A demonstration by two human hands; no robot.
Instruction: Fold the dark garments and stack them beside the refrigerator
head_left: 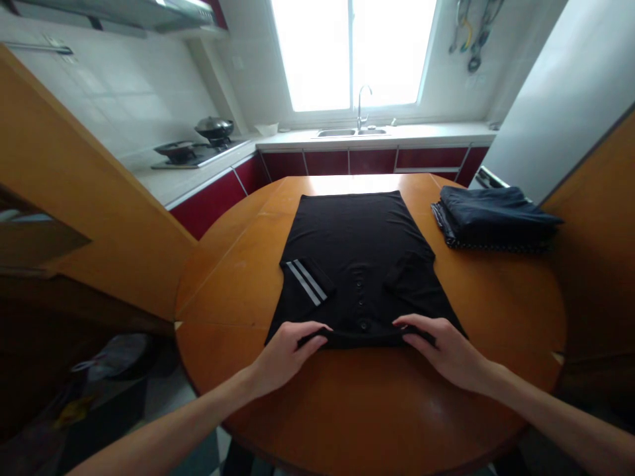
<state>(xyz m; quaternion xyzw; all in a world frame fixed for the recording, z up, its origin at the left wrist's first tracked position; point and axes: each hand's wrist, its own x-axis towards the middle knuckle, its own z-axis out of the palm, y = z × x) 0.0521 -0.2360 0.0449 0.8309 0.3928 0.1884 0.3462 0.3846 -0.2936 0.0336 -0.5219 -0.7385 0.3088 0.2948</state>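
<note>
A black buttoned shirt (358, 231) lies flat on the round wooden table (367, 403), its collar end nearest me. One sleeve with two white stripes (307, 281) is folded inward on the left; the other sleeve (404, 272) is folded in on the right. My left hand (288, 350) pinches the near edge of the shirt on the left, thumb below and fingers on top. On the right, my right hand (441, 347) grips the same edge in a like pinch. Several small buttons run down the shirt's middle between the hands.
A stack of folded dark clothes (496, 218) sits at the table's right side. Beyond the table are a counter with a sink (342, 133), and a stove (203, 155) bearing a pan and a lidded wok. A wooden panel (94, 198) stands at the left.
</note>
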